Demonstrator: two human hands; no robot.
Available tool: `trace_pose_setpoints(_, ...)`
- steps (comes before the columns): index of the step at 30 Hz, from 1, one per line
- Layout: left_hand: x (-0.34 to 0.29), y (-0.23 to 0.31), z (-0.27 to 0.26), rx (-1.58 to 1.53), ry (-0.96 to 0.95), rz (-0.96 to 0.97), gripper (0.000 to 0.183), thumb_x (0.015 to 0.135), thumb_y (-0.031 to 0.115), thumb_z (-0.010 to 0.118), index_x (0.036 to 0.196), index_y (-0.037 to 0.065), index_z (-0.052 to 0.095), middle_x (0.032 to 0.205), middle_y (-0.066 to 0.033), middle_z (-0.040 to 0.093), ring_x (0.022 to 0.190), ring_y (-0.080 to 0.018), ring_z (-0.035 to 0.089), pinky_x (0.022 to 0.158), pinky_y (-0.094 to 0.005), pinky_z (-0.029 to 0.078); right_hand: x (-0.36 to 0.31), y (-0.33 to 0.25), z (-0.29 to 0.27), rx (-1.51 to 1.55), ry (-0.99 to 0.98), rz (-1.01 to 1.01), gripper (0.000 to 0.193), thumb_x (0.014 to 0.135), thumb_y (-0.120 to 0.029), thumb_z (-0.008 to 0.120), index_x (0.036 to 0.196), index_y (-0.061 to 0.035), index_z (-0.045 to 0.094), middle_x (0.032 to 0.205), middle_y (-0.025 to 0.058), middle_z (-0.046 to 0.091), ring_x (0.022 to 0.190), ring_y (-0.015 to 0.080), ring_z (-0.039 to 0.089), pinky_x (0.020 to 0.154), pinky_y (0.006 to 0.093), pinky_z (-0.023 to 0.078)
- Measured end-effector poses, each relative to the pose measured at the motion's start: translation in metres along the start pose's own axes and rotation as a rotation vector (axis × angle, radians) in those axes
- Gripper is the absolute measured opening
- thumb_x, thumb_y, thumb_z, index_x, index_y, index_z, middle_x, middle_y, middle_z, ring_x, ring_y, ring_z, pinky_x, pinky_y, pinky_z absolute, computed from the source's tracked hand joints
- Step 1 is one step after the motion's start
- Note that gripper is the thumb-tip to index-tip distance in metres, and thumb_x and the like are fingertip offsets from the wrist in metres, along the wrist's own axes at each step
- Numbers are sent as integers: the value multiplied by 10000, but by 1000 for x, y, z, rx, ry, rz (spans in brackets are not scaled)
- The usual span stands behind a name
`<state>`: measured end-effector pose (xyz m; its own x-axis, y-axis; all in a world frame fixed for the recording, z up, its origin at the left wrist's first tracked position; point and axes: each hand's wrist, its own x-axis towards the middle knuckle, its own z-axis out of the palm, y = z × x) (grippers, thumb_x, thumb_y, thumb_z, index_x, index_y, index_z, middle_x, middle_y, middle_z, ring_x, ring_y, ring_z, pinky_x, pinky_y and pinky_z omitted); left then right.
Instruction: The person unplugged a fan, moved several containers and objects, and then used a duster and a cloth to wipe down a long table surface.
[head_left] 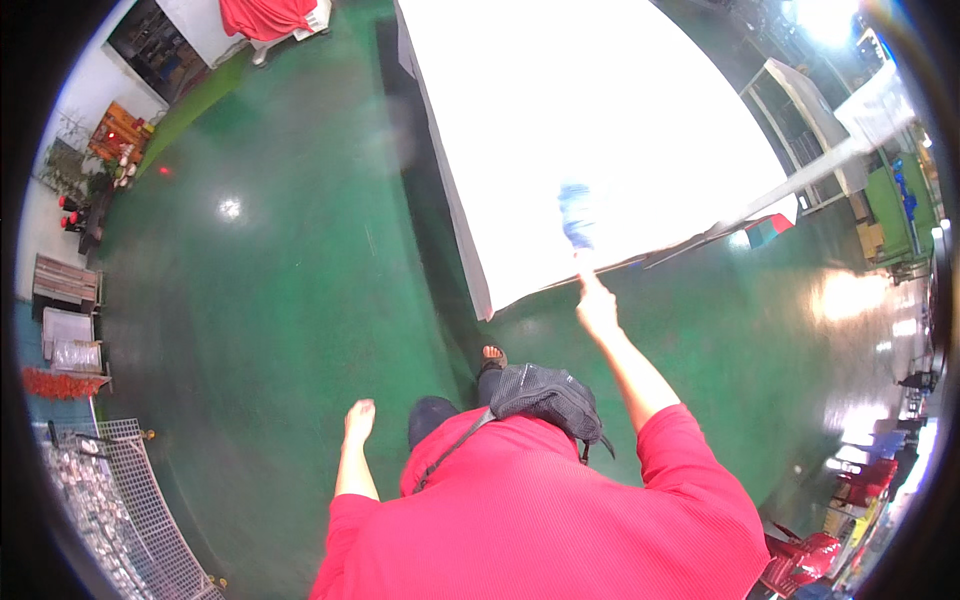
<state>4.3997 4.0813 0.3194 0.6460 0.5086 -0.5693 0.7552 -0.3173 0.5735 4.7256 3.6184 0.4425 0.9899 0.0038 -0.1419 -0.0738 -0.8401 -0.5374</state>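
Note:
My right hand (598,307) reaches forward to the near edge of a large white table (600,110). Its fingers are closed round the near end of a blue blurred thing (576,215), which extends over the white top; motion smears its shape, so I cannot tell its kind or whether it touches the surface. Low at my left side hangs my left hand (360,418), fingers curled in, with nothing seen in it and the floor around it. A dark grey waist bag (548,398) sits at my front, over my red shirt.
Green floor (270,270) spreads to the left of the table. A white wire-mesh cart (140,480) stands at the lower left. Red chairs (805,560) are at the lower right, and a pale metal frame (790,130) stands beyond the table's right side.

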Motion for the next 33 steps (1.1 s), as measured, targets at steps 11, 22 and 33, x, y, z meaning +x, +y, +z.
trace_pose_setpoints(11,168,87,-144,124,-428,-288,222,758,106,419,917,119,574,761,-22,555,682,-185,581,497,-379,430,91,-168,54,210,-168,-261,421,852,-178,439,1263,-264,411,868,145,586,751,271,586,639,389,458)
trace_pose_setpoints(22,482,388,-186,141,-200,237,238,825,161,509,1048,101,565,888,-38,603,720,-130,570,572,-276,448,82,-110,73,660,1043,850,349,894,-149,391,1232,-181,472,556,-11,422,382,94,343,353,266,310)
trace_pose_setpoints(33,479,612,-157,595,-380,768,225,804,87,532,1015,20,571,923,-144,620,863,-224,609,740,-306,473,318,49,-49,1200,1179,1017,322,887,-230,341,1176,-265,481,487,-11,352,324,77,307,281,237,236)
